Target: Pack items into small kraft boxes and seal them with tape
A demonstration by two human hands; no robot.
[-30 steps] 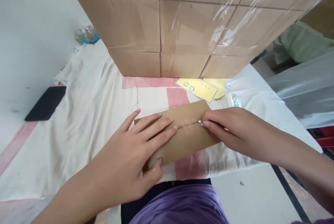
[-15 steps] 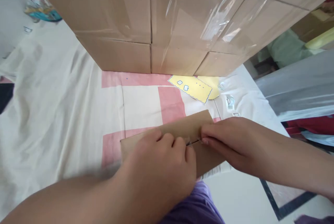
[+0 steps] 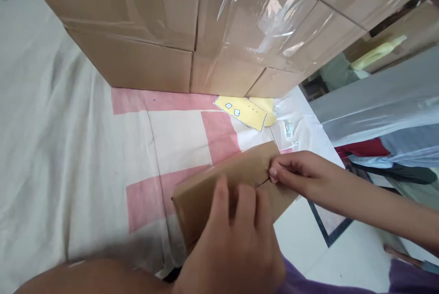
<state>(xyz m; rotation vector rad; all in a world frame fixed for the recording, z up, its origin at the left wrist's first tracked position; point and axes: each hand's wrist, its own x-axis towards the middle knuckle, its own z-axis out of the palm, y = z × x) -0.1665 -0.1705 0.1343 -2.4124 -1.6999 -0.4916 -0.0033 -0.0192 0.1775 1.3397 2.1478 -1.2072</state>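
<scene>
A small brown cardboard box (image 3: 195, 205) lies tilted at the near edge of the cloth-covered surface, with a seam between its flaps. Over its near side is my left hand (image 3: 236, 243), its bent fingers spread apart on or just above the cardboard; they are slightly blurred and the thumb is hidden. At the right end of the seam, my right hand (image 3: 293, 170) pinches thumb and forefinger together against the box. What lies in that pinch is too small to make out. A faint glint beside the seam may be clear tape.
Behind stands a large block of taped cardboard boxes (image 3: 137, 6). A pink and white printed cloth (image 3: 178, 131) with a yellow patterned patch (image 3: 242, 111) covers the surface. On the right are grey draped fabric (image 3: 377, 97) and the pale floor (image 3: 302, 234). Part of another person shows at lower right.
My left hand has moved down and right, and its curled fingers have spread, baring more of the box's left end. My right hand stays pinched at the seam. The whole view has shifted.
</scene>
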